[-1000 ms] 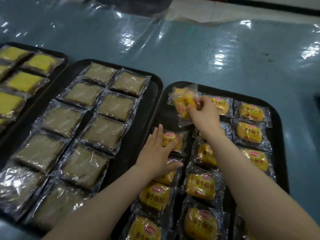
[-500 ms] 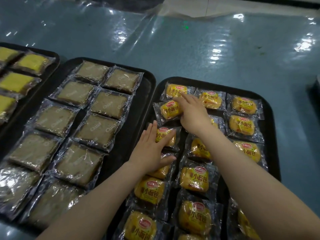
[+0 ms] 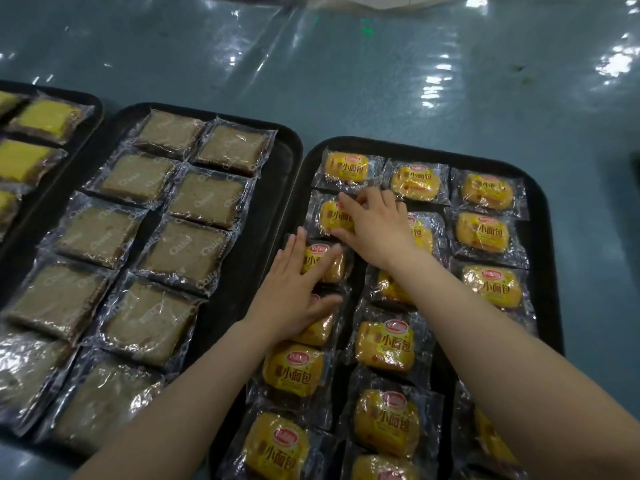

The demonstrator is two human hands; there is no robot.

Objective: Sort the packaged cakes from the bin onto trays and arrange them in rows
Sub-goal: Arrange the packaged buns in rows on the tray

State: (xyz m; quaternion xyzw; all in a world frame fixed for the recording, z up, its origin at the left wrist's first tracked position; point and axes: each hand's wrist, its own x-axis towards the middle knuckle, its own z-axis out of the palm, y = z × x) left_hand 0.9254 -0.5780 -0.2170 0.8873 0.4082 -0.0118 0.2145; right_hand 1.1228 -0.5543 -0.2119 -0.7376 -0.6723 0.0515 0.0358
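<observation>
Rows nearly fill my right tray (image 3: 540, 216). My right hand (image 3: 375, 225) pinches a yellow cake (image 3: 334, 216) in its far-left column; my left hand (image 3: 294, 289) lies flat, fingers spread, on neighbours. Brown cakes (image 3: 187, 251) already sit arranged; bin unseen.

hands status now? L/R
Left hand: open, flat on yellow cake packs.
Right hand: fingers curled on second-row yellow pack; grip unclear.

Both forearms are bare, with no sleeves, gloves or jewellery.
</observation>
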